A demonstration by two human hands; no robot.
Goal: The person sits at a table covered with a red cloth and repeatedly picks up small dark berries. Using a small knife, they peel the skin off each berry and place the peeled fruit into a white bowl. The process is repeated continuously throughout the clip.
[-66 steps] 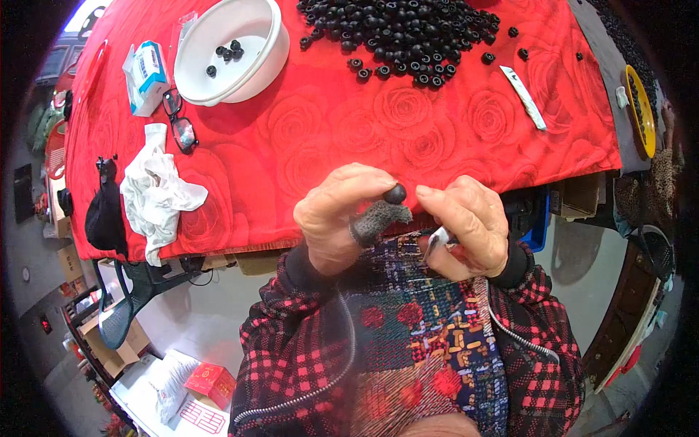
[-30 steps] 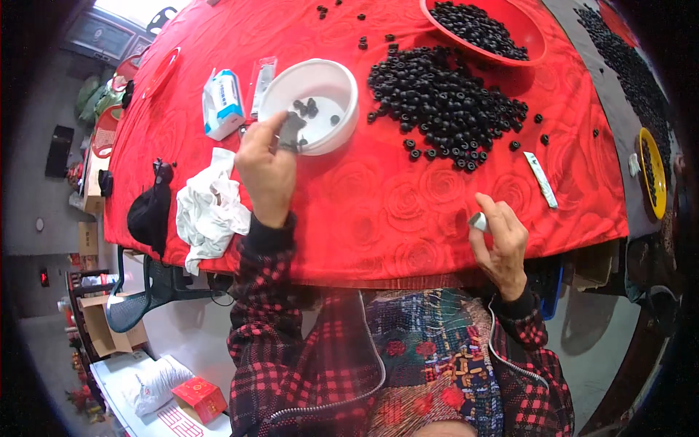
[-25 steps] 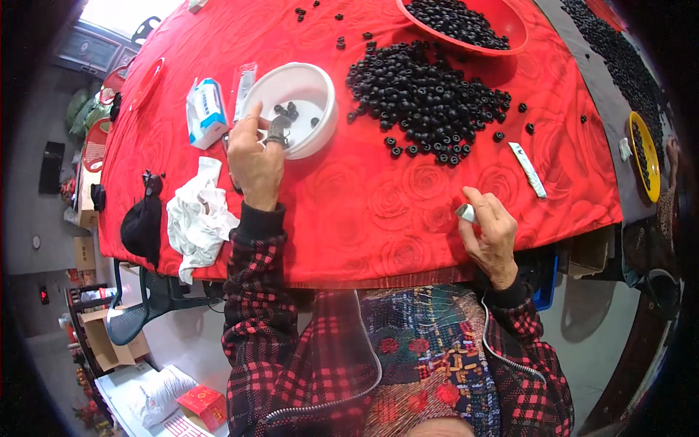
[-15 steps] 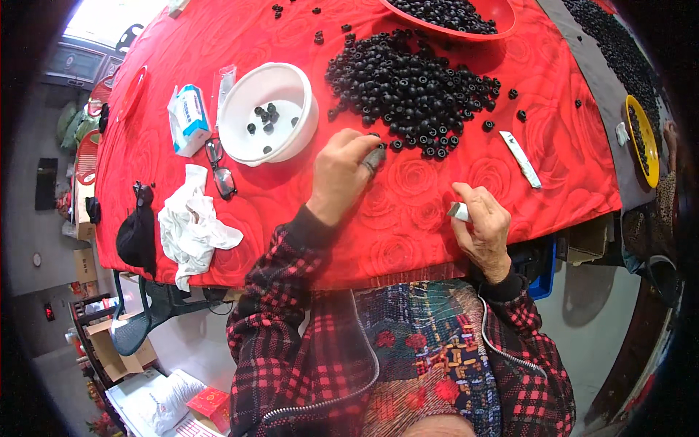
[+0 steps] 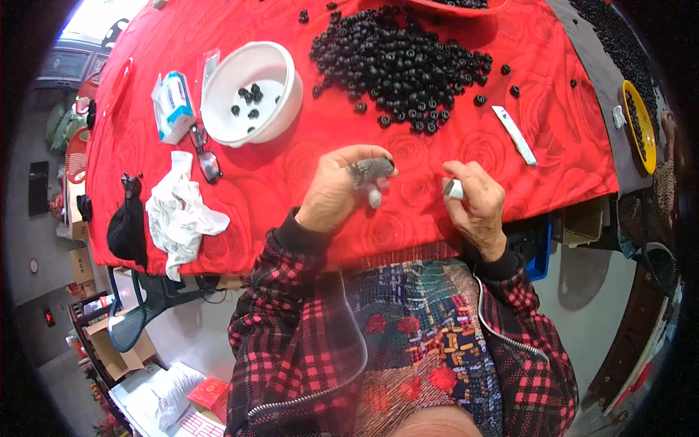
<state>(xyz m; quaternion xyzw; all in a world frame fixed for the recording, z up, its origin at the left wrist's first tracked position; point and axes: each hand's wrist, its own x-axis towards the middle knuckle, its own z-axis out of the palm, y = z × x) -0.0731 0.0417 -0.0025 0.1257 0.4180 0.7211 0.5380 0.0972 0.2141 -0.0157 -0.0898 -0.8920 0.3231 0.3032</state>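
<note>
In front of the heap of small black ring-shaped parts (image 5: pixel 400 69), my left hand (image 5: pixel 335 188) is raised over the cloth. Its thumb and index finger pinch one dark small part (image 5: pixel 389 164), mostly covered by the fingers. Grey coverings wrap some of those fingertips. To its right, my right hand (image 5: pixel 479 207) is closed round a short, flat, whitish tool (image 5: pixel 453 189), whose working end I cannot make out. The two hands are apart. A white bowl (image 5: pixel 289 109) at the left contains several of the black parts.
A red cloth (image 5: pixel 291 255) covers the table. Left lie a tissue pack (image 5: pixel 173 109), eyeglasses (image 5: pixel 207 164), a white cloth (image 5: pixel 182 215) and a black item (image 5: pixel 127 229). A white strip (image 5: pixel 514 136) lies right. A red basin (image 5: pixel 473 9) and yellow tray (image 5: pixel 638 127) hold black parts.
My left hand has drawn back from the heap toward me, with a dark part between its fingertips. My right hand holds the tool almost as before. The whole view has shifted slightly.
</note>
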